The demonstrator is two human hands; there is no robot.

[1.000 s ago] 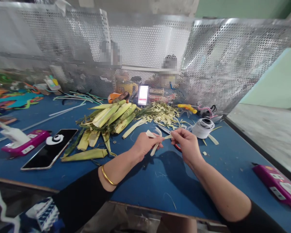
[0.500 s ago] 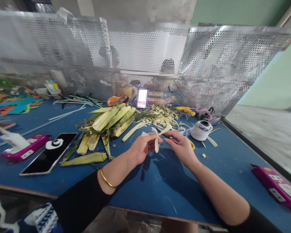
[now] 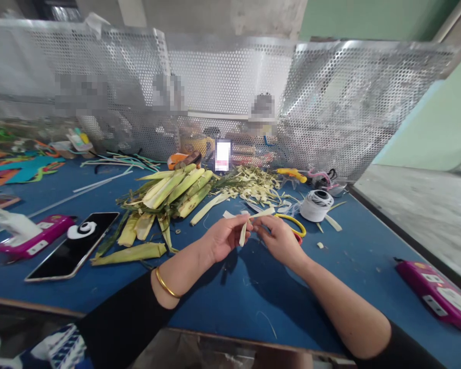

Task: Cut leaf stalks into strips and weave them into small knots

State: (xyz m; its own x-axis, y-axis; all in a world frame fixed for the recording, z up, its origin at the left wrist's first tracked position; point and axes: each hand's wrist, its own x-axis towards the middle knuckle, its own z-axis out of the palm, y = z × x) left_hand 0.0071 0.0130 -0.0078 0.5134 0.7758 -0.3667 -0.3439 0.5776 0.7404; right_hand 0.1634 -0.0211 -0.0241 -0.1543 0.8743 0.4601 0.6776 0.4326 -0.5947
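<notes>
And our right grip (image 3: 279, 238) has just moved in beside our left grip (image 3: 222, 240), so both now work one spot! The left pinches pale husk strips (image 3: 243, 236), four o'clock from the husk pile (image 3: 172, 192); what the right holds, we can't tell.

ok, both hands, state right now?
Left hand: closed, pinching pale husk strips.
Right hand: partly curled, close by the strips; whether it holds any can't be told.

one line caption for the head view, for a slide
Left hand holds pale strips and right hand meets them over a blue table, between piled husks and a white spool.
</notes>
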